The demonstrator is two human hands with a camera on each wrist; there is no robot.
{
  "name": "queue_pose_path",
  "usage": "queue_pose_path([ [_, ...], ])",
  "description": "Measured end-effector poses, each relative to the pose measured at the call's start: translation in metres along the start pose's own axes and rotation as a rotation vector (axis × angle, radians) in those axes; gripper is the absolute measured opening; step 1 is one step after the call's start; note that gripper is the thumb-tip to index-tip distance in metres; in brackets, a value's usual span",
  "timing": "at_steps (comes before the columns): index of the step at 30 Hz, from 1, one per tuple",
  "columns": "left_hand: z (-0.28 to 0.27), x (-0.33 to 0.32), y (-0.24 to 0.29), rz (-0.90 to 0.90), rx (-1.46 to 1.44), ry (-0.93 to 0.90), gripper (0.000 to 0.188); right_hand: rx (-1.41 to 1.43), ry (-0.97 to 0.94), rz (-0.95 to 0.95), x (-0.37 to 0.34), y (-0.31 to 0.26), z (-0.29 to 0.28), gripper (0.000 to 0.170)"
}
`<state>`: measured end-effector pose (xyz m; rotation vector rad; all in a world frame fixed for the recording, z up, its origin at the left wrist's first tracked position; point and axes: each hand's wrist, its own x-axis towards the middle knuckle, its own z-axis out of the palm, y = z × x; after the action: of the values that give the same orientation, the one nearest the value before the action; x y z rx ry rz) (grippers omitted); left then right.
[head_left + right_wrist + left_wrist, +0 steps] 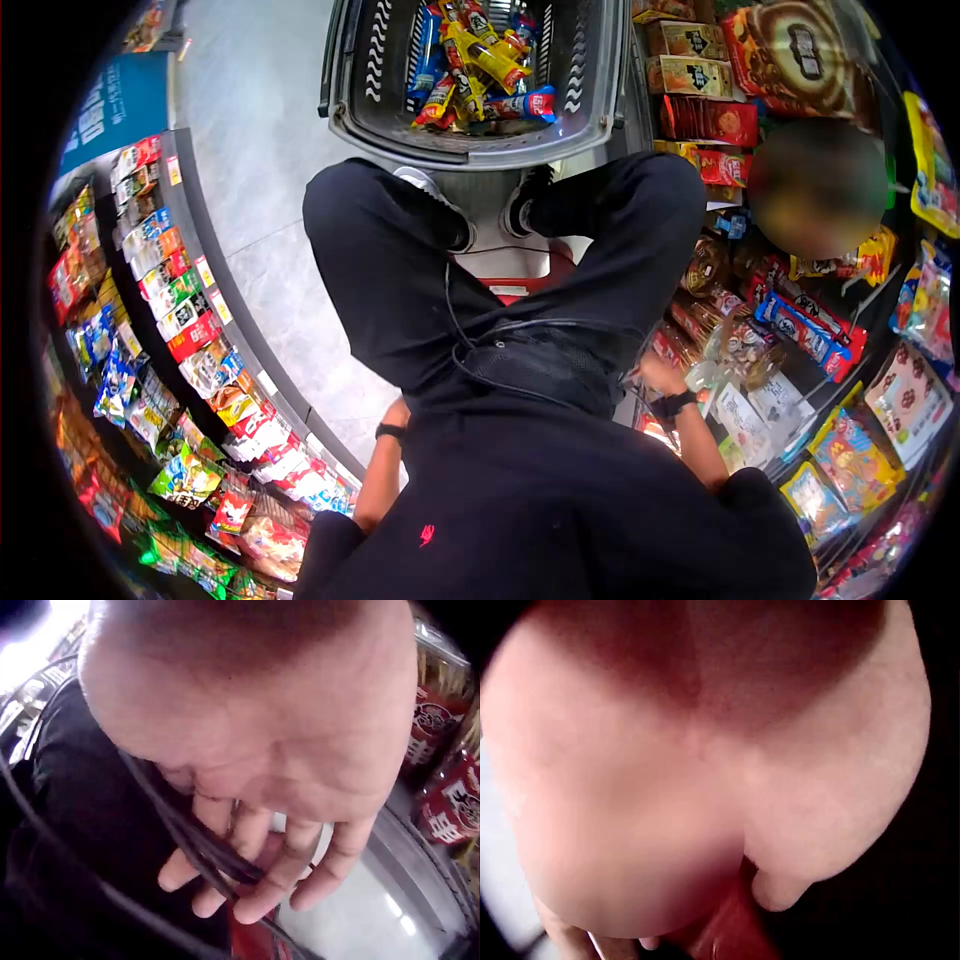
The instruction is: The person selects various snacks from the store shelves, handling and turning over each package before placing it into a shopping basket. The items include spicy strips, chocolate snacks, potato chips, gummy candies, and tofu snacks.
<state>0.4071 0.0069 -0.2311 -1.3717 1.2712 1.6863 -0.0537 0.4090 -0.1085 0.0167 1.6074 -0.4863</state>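
A red stool (530,285) shows between the seated person's legs in the head view. Down beside the left hip is the left hand (398,412), mostly hidden by the black shirt. Its wrist view has the red stool (735,934) between thumb and fingers; the hand (667,787) grips it there. The right hand (660,375) hangs beside the right thigh. In the right wrist view black cables (176,821) run across the loosely bent fingers of that hand (262,780), with red below the fingertips.
A grey shopping basket (470,152) holding several snack packets (490,65) stands in front of the shoes. Shelves of snack packets line the left side (185,320). More packaged snacks (710,120) are stacked on the right, close to the right arm.
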Motion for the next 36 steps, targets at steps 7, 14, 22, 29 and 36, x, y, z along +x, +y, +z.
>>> queue_pose_path([
  [7, -0.007, -0.073, 0.034, -0.311, -0.330, 0.247, 0.074, -0.413, -0.481, 0.108, -0.100, -0.040, 0.025, 0.032],
  [14, -0.125, -0.113, 0.153, 0.261, -0.508, 0.649, 0.055, -0.539, -0.524, 0.158, -0.105, -0.015, 0.041, 0.034],
  [22, -0.124, -0.120, 0.143, 0.296, -0.207, 0.466, 0.055, -0.418, -0.530, -0.237, -0.068, 0.044, 0.085, 0.032],
  [29, -0.110, -0.168, 0.249, 0.420, 0.501, 0.312, 0.056, -0.044, -0.238, -0.292, -0.010, 0.053, 0.063, 0.021],
  [36, -0.098, -0.097, 0.288, 0.471, 0.106, 0.308, 0.040, -0.219, 0.348, -0.439, 0.019, 0.024, 0.061, 0.032],
])
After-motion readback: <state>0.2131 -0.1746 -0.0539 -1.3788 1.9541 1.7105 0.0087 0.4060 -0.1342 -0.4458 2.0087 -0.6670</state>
